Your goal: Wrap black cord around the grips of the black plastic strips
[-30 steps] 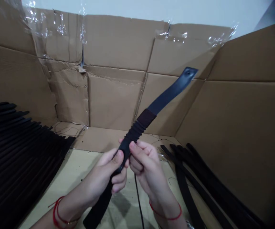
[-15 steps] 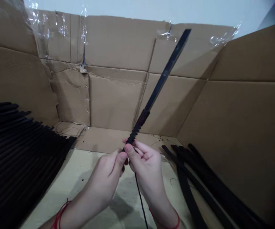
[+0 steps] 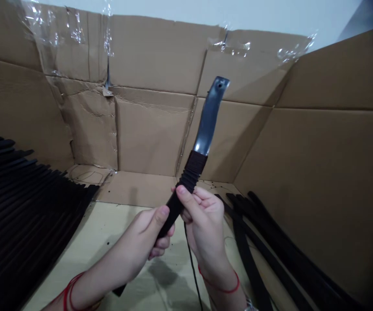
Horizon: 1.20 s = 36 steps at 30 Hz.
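Note:
Both my hands grip one long black strap (image 3: 206, 125) that points up and away, its flat face toward me and a small hole near its far tip. A ribbed, thread-wrapped section sits just above my fingers. My left hand (image 3: 147, 237) is closed around the strap's lower part, thumb on top. My right hand (image 3: 202, 220) pinches the ribbed section from the right. A thin black thread (image 3: 191, 263) hangs down between my wrists.
A large stack of black straps (image 3: 24, 207) lies at the left. A few loose black straps (image 3: 264, 242) lie at the right along the cardboard wall. Taped cardboard walls (image 3: 154, 125) enclose the pale tabletop (image 3: 115, 229) on three sides.
The strap has been rolled in my fingers from flat to edge-on and back to flat. Its tip has swung left and now points more upright.

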Each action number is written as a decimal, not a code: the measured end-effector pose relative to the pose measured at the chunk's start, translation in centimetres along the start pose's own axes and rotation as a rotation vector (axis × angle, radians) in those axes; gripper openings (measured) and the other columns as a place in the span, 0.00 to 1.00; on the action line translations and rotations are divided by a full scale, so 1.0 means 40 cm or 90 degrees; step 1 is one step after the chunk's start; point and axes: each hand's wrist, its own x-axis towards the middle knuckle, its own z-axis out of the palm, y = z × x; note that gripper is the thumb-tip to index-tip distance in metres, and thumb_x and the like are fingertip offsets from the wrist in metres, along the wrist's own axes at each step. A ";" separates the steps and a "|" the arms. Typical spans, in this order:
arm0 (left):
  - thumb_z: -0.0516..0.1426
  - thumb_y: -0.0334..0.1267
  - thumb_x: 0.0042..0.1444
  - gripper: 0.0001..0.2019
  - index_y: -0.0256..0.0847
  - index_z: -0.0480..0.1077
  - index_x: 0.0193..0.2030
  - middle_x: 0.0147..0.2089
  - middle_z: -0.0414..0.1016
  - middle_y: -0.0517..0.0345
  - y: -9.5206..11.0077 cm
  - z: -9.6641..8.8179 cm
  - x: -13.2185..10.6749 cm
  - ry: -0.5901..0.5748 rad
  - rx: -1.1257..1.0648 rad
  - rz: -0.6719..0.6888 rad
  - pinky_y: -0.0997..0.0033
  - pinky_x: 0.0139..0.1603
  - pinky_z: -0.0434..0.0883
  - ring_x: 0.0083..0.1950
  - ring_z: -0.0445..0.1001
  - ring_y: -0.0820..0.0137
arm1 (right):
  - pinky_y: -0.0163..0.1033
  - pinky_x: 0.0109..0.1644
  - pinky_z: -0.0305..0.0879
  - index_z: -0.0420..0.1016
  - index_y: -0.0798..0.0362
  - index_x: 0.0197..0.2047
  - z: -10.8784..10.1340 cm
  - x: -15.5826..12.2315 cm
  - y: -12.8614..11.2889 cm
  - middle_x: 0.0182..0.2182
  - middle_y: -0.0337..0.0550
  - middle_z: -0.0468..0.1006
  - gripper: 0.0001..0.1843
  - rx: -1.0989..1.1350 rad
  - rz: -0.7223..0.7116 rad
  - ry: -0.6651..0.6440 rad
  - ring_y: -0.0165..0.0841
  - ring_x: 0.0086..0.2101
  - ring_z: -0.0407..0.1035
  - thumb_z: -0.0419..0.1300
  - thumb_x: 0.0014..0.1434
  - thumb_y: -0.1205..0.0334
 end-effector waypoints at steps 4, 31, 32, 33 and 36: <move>0.51 0.69 0.57 0.32 0.35 0.60 0.32 0.23 0.51 0.66 -0.021 0.018 -0.011 -0.032 0.056 0.017 0.81 0.20 0.48 0.22 0.47 0.81 | 0.30 0.18 0.37 0.77 0.58 0.27 -0.030 0.003 -0.032 0.15 0.28 0.51 0.13 0.021 -0.036 0.040 0.19 0.17 0.39 0.71 0.50 0.57; 0.45 0.72 0.58 0.33 0.38 0.60 0.34 0.20 0.48 0.68 0.017 -0.049 -0.017 -0.101 0.051 -0.081 0.81 0.20 0.50 0.20 0.46 0.79 | 0.30 0.19 0.33 0.76 0.57 0.31 -0.027 0.000 -0.024 0.16 0.27 0.47 0.15 0.066 0.043 -0.123 0.19 0.17 0.37 0.68 0.55 0.52; 0.48 0.71 0.58 0.32 0.37 0.60 0.34 0.20 0.50 0.67 0.015 -0.049 -0.013 -0.069 0.051 -0.058 0.81 0.20 0.51 0.20 0.49 0.79 | 0.31 0.19 0.33 0.76 0.57 0.30 -0.026 0.001 -0.021 0.16 0.27 0.47 0.14 0.051 0.017 -0.081 0.19 0.17 0.37 0.68 0.55 0.54; 0.51 0.69 0.57 0.31 0.37 0.60 0.34 0.20 0.52 0.66 0.014 -0.048 -0.009 -0.009 0.076 -0.011 0.82 0.21 0.52 0.21 0.51 0.79 | 0.31 0.19 0.33 0.75 0.57 0.30 -0.026 0.002 -0.019 0.16 0.27 0.47 0.14 0.044 0.006 -0.053 0.19 0.17 0.37 0.68 0.56 0.54; 0.57 0.66 0.55 0.29 0.37 0.60 0.33 0.21 0.51 0.67 0.016 -0.042 -0.010 0.060 0.088 0.017 0.83 0.19 0.49 0.20 0.49 0.81 | 0.31 0.19 0.34 0.79 0.57 0.38 -0.031 0.009 -0.017 0.16 0.26 0.44 0.18 0.077 0.063 -0.131 0.20 0.17 0.36 0.68 0.54 0.50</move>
